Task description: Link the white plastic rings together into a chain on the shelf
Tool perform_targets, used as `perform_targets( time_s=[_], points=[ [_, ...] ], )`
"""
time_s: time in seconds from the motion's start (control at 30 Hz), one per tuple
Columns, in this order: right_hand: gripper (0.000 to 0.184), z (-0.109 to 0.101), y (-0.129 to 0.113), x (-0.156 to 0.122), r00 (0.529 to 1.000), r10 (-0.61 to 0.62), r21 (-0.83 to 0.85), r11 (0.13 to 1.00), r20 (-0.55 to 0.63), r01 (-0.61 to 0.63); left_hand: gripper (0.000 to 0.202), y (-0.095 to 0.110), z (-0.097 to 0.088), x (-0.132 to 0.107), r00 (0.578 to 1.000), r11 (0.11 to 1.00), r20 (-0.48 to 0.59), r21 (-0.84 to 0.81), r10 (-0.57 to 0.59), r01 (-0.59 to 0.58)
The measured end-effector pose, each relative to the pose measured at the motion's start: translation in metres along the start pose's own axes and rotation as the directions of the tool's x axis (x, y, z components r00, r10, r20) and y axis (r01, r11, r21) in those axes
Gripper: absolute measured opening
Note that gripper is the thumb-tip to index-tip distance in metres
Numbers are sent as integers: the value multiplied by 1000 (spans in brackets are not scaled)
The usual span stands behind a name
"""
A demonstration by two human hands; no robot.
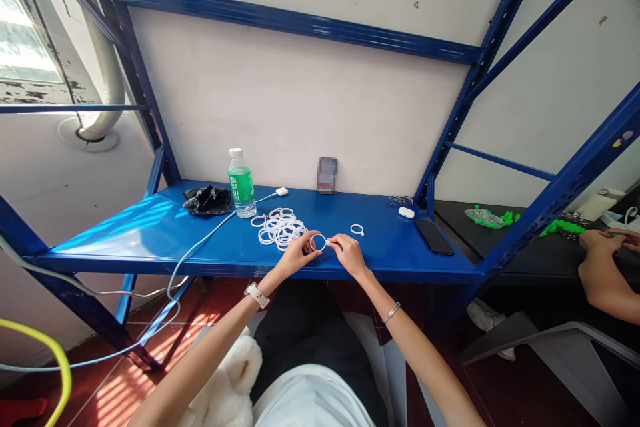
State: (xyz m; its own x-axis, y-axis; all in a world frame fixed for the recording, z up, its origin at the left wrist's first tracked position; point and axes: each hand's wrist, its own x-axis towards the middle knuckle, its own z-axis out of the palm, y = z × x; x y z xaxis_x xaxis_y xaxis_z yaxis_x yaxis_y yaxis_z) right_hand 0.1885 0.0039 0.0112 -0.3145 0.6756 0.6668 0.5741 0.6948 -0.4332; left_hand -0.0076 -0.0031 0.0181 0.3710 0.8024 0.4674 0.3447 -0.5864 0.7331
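Observation:
Between my hands, just above the front edge of the blue table, is a thin white ring [311,241]. My left hand [298,252] pinches its left side, with the wrist wearing a watch. My right hand [347,253] has thumb and fingers closed at the ring's right side, where a small tab seems to be. A pile of similar white rings [280,227] lies just beyond and left of my left hand. One separate white ring [357,229] rests on the table beyond my right hand.
A bottle with a green label [242,187] and a black plastic bag [207,200] stand at the back left. A phone [434,237], a white case [406,212] and glasses [401,201] lie right. Another person's hands [603,243] are at the far-right table with green pieces [485,217].

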Motion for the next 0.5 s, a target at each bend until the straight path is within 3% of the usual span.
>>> perform_targets(
  time_s=[0.5],
  points=[
    [27, 0, -1, 0, 1000, -15, -17, 1000, -5, 15, 50, 1, 0, 0, 1000, 1000, 1, 3, -7, 7]
  ],
)
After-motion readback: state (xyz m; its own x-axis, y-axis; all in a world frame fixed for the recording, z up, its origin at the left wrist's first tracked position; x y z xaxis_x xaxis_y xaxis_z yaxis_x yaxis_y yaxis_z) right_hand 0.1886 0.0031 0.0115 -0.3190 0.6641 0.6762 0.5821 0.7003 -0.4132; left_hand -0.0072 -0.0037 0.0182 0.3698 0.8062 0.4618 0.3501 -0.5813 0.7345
